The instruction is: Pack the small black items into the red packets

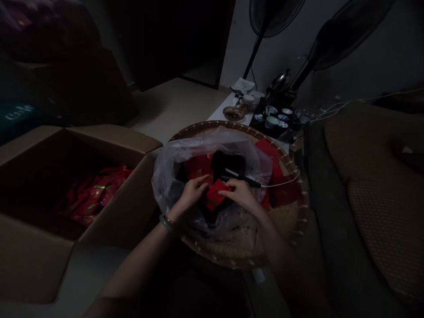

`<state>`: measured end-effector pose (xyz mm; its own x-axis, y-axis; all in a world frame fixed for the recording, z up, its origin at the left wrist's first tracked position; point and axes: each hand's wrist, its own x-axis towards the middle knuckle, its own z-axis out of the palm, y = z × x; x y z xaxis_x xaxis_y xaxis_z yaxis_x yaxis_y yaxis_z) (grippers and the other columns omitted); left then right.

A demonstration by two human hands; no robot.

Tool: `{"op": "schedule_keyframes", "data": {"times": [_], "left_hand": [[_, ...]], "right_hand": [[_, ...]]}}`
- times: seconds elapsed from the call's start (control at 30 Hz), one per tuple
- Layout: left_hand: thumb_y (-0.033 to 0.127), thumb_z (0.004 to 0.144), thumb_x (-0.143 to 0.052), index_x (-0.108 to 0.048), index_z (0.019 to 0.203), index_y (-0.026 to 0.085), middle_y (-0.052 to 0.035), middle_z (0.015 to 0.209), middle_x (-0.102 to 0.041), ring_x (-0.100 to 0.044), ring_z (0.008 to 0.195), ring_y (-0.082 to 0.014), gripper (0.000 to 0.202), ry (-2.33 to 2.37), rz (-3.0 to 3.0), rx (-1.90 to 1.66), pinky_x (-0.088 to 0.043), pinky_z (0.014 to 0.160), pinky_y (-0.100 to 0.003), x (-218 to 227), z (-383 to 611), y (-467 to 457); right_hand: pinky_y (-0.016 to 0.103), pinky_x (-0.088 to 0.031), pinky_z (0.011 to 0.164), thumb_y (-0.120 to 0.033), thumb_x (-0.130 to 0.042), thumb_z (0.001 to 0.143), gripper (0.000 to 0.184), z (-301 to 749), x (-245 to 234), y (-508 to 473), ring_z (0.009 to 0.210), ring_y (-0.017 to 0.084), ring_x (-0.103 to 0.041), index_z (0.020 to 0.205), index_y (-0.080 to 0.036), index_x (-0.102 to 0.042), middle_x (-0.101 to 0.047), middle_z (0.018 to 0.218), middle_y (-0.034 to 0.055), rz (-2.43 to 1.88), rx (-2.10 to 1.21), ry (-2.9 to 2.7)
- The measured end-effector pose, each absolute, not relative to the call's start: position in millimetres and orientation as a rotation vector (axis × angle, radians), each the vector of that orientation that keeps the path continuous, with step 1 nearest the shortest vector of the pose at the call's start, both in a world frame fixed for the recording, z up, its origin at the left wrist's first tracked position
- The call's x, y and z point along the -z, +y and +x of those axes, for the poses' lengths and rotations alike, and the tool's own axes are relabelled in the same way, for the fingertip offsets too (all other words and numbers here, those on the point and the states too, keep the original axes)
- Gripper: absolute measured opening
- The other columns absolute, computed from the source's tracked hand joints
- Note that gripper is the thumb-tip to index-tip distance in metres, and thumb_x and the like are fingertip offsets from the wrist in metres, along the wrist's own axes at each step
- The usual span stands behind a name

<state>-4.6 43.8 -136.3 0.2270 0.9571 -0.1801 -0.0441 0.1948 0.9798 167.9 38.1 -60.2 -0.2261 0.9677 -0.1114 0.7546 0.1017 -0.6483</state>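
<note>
Both my hands meet over a round woven tray [291, 229], holding one small red packet [217, 193] between them. My left hand [193, 191] pinches its left edge, fingers closed; a green bangle sits on that wrist. My right hand [241, 193] grips the packet's right side. Under the hands lies a clear plastic bag [172, 168] spread on the tray, with more red packets [198, 165] and a dark object [228, 163] inside it. A thin dark stick-like tool [240, 177] lies just beyond my right hand.
An open cardboard box [29, 260] at the left holds several red packets [92, 194]. Behind the tray stands a low table with a tea set [274, 118] and a kettle [280, 81]. Two standing fans [274, 13] rise at the back. A woven-cushioned seat [380, 176] lies to the right.
</note>
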Motion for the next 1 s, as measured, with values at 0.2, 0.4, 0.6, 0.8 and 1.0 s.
{"op": "schedule_keyframes", "data": {"times": [0.2, 0.4, 0.6, 0.8, 1.0], "left_hand": [[0.027, 0.062, -0.072, -0.068, 0.097, 0.018, -0.0049, 0.076, -0.067, -0.058, 0.073, -0.0181, 0.036, 1.370, 1.400, -0.994, -0.041, 0.070, -0.027, 132, -10, 50], [0.034, 0.059, -0.073, -0.069, 0.089, 0.011, -0.0053, 0.076, -0.068, -0.058, 0.065, -0.0139, 0.038, 0.886, 0.936, -0.855, -0.043, 0.062, -0.023, 115, 1, 49], [0.035, 0.049, -0.079, -0.068, 0.066, 0.010, -0.0017, 0.058, -0.065, -0.054, 0.052, -0.0100, 0.032, 0.901, 0.679, -0.884, -0.040, 0.054, -0.021, 113, 12, 41], [0.034, 0.054, -0.078, -0.068, 0.084, 0.011, -0.0055, 0.075, -0.068, -0.060, 0.064, -0.0126, 0.040, 0.687, 0.557, -0.795, -0.044, 0.065, -0.024, 112, 19, 33], [0.025, 0.046, -0.083, -0.068, 0.080, 0.008, -0.0053, 0.073, -0.068, -0.060, 0.062, -0.0121, 0.040, 0.645, 0.562, -0.626, -0.045, 0.064, -0.023, 117, 21, 26]], "right_hand": [[0.022, -0.037, 0.047, -0.034, -0.071, 0.059, 0.037, 178, 64, 37, 0.051, 0.011, -0.049, 0.087, -0.017, -0.055, -0.055, 0.059, -0.0047, -1.645, -1.112, -1.621], [0.023, -0.039, 0.051, -0.032, -0.072, 0.057, 0.049, 174, 67, 34, 0.052, 0.011, -0.051, 0.100, -0.017, -0.054, -0.056, 0.059, -0.0048, -1.620, -1.136, -1.666], [0.023, -0.039, 0.044, -0.039, -0.069, 0.060, 0.030, 180, 71, 35, 0.045, 0.011, -0.051, 0.075, -0.014, -0.063, -0.059, 0.055, -0.0006, -1.714, -1.175, -1.554], [0.022, -0.037, 0.041, -0.037, -0.069, 0.060, 0.025, 182, 72, 37, 0.040, 0.010, -0.049, 0.065, -0.013, -0.065, -0.058, 0.048, -0.0007, -1.729, -1.103, -1.481], [0.023, -0.039, 0.043, -0.039, -0.067, 0.062, 0.027, 182, 75, 39, 0.044, 0.012, -0.052, 0.071, -0.013, -0.067, -0.061, 0.053, 0.0012, -1.728, -1.085, -1.543]]}}
